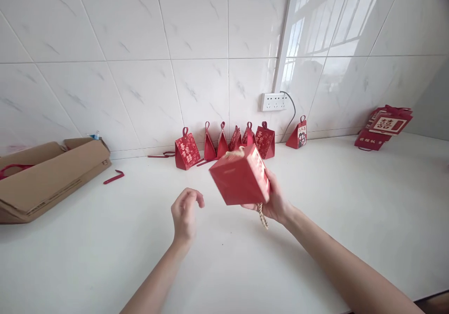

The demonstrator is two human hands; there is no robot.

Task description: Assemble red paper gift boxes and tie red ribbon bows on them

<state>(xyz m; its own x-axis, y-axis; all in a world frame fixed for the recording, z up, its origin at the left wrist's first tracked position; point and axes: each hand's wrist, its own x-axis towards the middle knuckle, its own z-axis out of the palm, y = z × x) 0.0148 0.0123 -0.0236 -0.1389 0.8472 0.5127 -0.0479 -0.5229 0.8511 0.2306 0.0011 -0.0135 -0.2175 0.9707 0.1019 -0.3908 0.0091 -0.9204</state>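
My right hand (277, 197) grips a red gift box (238, 178) from its right side, lifted above the white counter (217, 267). The box is tilted, with a plain red face toward me and a printed panel on the right. A twisted cream-and-dark rope handle (262, 217) dangles below it, and more cord shows along its top edge. To the left of the box, apart from it, is my left hand (185, 213). Its fingers are curled in and nothing shows in them.
Several red triangular boxes with ribbon loops, such as this one (187, 151), stand along the tiled wall. A cardboard carton (59, 178) lies at left beside a red strip (114, 177). At far right are stacked red boxes (384, 127). A power strip (273, 102) hangs on the wall.
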